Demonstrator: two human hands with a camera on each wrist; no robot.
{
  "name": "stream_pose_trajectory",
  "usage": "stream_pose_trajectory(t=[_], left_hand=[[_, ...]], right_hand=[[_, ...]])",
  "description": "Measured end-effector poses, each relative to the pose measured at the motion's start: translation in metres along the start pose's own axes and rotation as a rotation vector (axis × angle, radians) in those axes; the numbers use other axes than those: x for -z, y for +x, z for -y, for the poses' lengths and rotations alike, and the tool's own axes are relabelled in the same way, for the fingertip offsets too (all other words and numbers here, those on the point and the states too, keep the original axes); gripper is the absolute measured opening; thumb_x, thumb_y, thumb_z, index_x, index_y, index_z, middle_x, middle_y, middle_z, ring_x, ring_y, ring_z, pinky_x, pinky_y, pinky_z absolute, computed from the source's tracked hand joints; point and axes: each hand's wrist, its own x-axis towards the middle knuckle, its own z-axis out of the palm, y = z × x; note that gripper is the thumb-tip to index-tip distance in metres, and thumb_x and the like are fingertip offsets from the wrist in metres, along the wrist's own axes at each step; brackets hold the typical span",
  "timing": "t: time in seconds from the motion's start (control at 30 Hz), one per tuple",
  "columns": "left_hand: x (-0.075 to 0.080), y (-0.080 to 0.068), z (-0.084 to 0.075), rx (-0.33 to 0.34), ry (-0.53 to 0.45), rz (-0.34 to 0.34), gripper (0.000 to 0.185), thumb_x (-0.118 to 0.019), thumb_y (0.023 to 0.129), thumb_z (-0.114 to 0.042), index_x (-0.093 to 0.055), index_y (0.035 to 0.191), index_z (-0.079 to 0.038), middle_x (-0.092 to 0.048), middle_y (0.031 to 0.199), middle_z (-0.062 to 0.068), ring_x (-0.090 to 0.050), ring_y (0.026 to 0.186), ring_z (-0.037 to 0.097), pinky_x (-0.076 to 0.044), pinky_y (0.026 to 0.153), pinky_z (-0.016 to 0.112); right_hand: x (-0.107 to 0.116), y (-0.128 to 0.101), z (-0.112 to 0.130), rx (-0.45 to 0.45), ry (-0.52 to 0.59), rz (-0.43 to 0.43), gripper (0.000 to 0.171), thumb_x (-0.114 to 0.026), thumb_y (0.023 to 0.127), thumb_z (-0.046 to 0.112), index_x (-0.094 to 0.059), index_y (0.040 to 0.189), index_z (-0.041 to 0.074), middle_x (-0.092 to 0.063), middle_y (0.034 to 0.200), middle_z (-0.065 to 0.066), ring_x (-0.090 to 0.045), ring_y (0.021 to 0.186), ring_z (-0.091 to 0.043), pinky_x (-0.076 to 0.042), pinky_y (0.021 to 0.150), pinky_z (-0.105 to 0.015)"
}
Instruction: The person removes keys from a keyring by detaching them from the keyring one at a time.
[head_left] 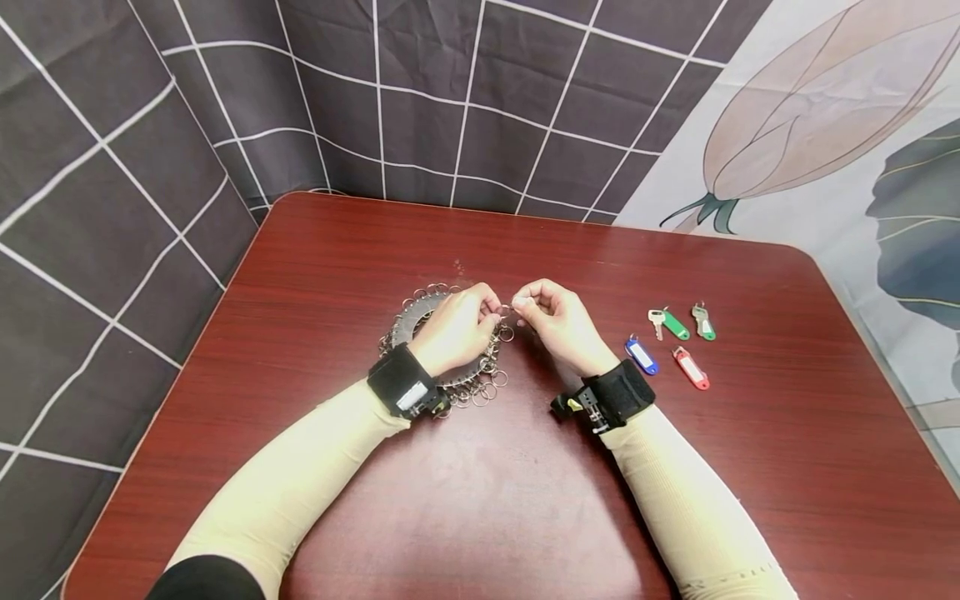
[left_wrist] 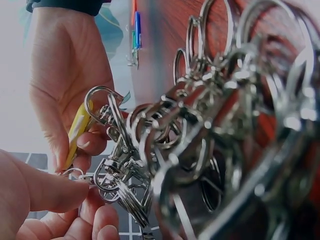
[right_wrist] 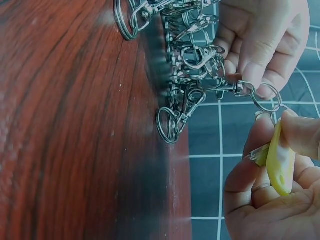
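Four key tags lie on the reddish wooden surface point(head_left: 750, 467) to the right of the hands: a green key tag with a key point(head_left: 670, 322), a second green key tag point(head_left: 703, 322), a blue key tag point(head_left: 642, 356) and a red key tag point(head_left: 691, 367), close together and well apart from the hands. Behind the surface hang a dark grid-patterned cloth point(head_left: 112, 167) and a floral-print cloth point(head_left: 840, 125). One large heap of metal key rings and swivel clasps point(head_left: 450, 350) sits under the left hand point(head_left: 456, 327), which partly hides it. The left hand's fingertips pinch a single split ring point(right_wrist: 266, 96) that hangs on a clasp point(right_wrist: 225, 89) at the heap's edge, held just above the surface. The right hand point(head_left: 558, 321) grips a yellow key tag point(right_wrist: 280, 162) between thumb and fingers, its top end just beside that ring; whether they touch cannot be told. Both wrists wear black straps, and cream sleeves cover the forearms.
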Motion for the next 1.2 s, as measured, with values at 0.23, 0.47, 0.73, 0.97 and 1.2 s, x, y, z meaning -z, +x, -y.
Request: stream_pose_trajectory(t=[0.23, 0.47, 0.73, 0.97, 1.2], left_hand=[[0.002, 0.000, 0.001, -0.010, -0.026, -0.050, 0.008, -0.059, 0.091, -0.011, -0.059, 0.100, -0.012, -0.062, 0.086, -0.001, -0.059, 0.079, 0.012, -0.048, 0.069, 0.029], [0.002, 0.000, 0.000, -0.021, -0.049, -0.089, 0.012, -0.057, 0.088, -0.010, -0.060, 0.099, -0.012, -0.058, 0.081, -0.002, -0.055, 0.074, 0.012, -0.046, 0.065, 0.028], [0.001, 0.001, 0.000, -0.040, -0.063, -0.117, 0.011, -0.056, 0.089, -0.007, -0.060, 0.099, -0.011, -0.058, 0.086, -0.001, -0.055, 0.078, 0.012, -0.046, 0.069, 0.027], [0.001, 0.000, 0.000, -0.085, -0.093, -0.156, 0.012, -0.057, 0.089, -0.001, -0.061, 0.098, -0.007, -0.057, 0.089, 0.003, -0.055, 0.082, 0.016, -0.046, 0.073, 0.028], [0.002, 0.001, -0.001, -0.081, -0.141, -0.137, 0.014, -0.057, 0.088, -0.001, -0.060, 0.101, -0.007, -0.060, 0.090, 0.004, -0.058, 0.084, 0.015, -0.047, 0.076, 0.027]], right_hand=[[0.001, 0.001, 0.001, -0.006, -0.003, 0.010, 0.014, -0.062, 0.094, 0.008, -0.060, 0.104, -0.002, -0.064, 0.089, -0.020, -0.060, 0.072, -0.023, -0.048, 0.061, -0.027], [0.002, 0.002, -0.003, 0.004, -0.061, 0.028, 0.019, -0.062, 0.095, 0.010, -0.063, 0.108, -0.004, -0.066, 0.091, -0.018, -0.059, 0.069, -0.013, -0.049, 0.064, -0.025], [0.001, 0.001, -0.002, -0.021, -0.065, 0.055, 0.016, -0.063, 0.094, 0.010, -0.063, 0.105, -0.001, -0.065, 0.087, -0.021, -0.058, 0.066, -0.016, -0.050, 0.063, -0.030], [-0.001, -0.006, 0.018, -0.032, -0.112, 0.131, 0.014, -0.065, 0.090, 0.004, -0.062, 0.102, -0.004, -0.063, 0.082, -0.024, -0.058, 0.069, -0.028, -0.047, 0.061, -0.027], [-0.002, -0.010, 0.033, -0.017, -0.111, 0.107, 0.010, -0.062, 0.089, -0.001, -0.060, 0.098, -0.005, -0.059, 0.075, -0.011, -0.055, 0.069, -0.035, -0.042, 0.057, -0.021]])
